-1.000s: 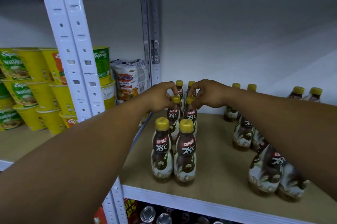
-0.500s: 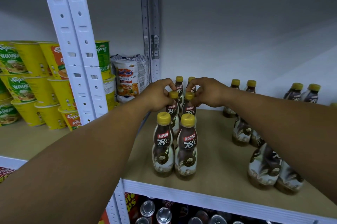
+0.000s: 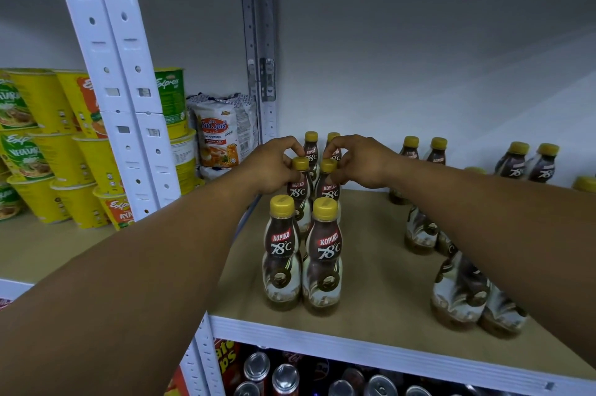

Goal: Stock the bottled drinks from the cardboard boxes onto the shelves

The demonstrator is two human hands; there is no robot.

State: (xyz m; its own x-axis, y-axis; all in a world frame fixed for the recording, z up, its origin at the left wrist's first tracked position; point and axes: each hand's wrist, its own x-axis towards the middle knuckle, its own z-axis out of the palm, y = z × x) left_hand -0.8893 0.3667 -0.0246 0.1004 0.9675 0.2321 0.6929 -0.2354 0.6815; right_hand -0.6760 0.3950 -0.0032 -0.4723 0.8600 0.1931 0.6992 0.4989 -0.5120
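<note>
Two bare arms, uncovered from wrist to frame edge, left forearm [image 3: 145, 273], right forearm [image 3: 490, 211], bare left hand [image 3: 274, 166], bare right hand [image 3: 362, 163], creased knuckles, near parts swollen by the wide lens

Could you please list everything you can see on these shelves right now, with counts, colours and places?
coffee bottles: six in a two-wide column, brown with yellow caps, left part of the wooden shelf
more bottles: at least eight, same colours, further right, partly hidden
noodle cups: many, yellow, stacked on the neighbouring left shelf
noodle packets: a few, white, right of the cups
cans: several, silver tops, shelf below
snack bag: one, red and yellow, left of the cans
upright posts: two, white, between the bays
left hand: grips the cap of the middle-left bottle
right hand: grips the cap of the middle-right bottle
</note>
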